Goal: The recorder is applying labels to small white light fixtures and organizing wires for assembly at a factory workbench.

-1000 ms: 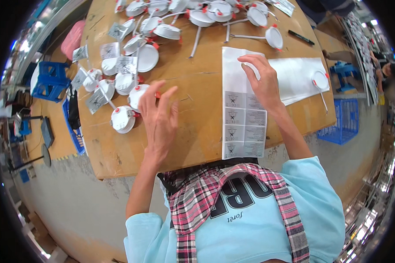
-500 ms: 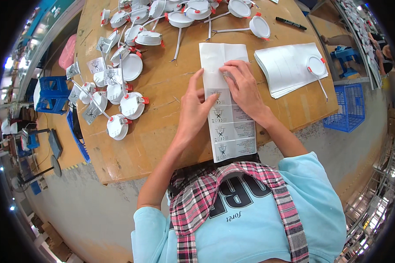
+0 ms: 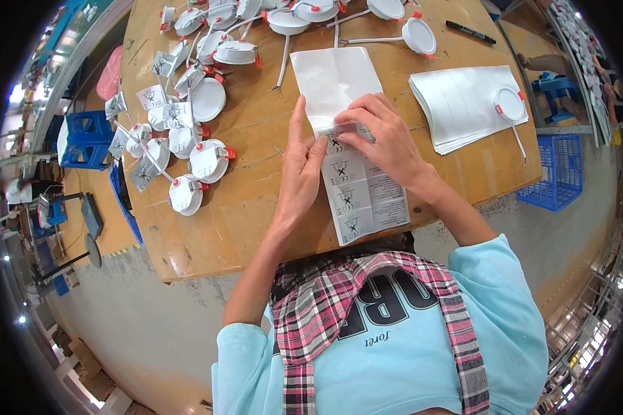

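Note:
A long white sheet of stickers point(image 3: 370, 200) lies on the table in front of me, its far part blank and its near part printed. My right hand point(image 3: 384, 142) pinches a clear sticker label point(image 3: 348, 128) between thumb and fingers; the label is partly lifted from the sheet. Along the sheet's left edge lies my left hand point(image 3: 302, 166), fingers stretched out and thumb pressing on the sheet beside that label. Several round white downlights point(image 3: 210, 160) with red clips stand to the left, some with sticker labels on their cables.
At the right lies a stack of white sheets point(image 3: 457, 104) with one downlight point(image 3: 509, 103) on top. A black marker point(image 3: 471, 32) rests behind it. More downlights point(image 3: 287, 21) crowd the far edge. A blue crate point(image 3: 550, 173) stands on the floor at right, a blue stool point(image 3: 86, 142) at left.
My right hand has come nearer and now pinches a label at the first printed row. My left hand has shifted slightly left. The sheet has turned a little.

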{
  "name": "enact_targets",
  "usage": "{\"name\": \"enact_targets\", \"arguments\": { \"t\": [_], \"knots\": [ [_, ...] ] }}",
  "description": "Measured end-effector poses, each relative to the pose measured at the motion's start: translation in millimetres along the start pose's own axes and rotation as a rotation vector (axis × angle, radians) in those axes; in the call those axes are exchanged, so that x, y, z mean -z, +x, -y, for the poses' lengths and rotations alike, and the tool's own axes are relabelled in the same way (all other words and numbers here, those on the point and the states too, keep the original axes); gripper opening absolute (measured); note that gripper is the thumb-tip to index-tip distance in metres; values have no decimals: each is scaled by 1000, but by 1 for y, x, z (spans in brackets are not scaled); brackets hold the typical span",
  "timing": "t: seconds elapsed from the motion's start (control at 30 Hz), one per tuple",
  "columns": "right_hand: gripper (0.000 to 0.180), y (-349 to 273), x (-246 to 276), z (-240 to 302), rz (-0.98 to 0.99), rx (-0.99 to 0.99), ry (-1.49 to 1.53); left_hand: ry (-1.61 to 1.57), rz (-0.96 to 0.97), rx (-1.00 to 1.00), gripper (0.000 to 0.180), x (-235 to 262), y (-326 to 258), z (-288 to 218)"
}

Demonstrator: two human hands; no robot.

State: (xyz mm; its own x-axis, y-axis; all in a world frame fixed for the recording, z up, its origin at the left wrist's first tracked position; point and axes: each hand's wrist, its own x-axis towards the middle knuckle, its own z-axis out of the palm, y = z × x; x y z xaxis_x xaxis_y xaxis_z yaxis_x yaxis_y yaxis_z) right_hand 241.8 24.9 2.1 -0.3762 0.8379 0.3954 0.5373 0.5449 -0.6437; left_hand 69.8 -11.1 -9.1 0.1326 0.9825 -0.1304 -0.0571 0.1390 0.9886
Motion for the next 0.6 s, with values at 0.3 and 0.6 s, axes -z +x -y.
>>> {"name": "enact_targets", "arguments": {
  "t": [0.3, 0.6],
  "knots": [
    [17, 16, 14, 2, 230, -39, 64, 284, 45, -119, 70, 7, 1, -8],
    [17, 18, 9, 24, 227, -50, -121, 94, -123, -13, 49, 3, 3, -8]
  ]
}}
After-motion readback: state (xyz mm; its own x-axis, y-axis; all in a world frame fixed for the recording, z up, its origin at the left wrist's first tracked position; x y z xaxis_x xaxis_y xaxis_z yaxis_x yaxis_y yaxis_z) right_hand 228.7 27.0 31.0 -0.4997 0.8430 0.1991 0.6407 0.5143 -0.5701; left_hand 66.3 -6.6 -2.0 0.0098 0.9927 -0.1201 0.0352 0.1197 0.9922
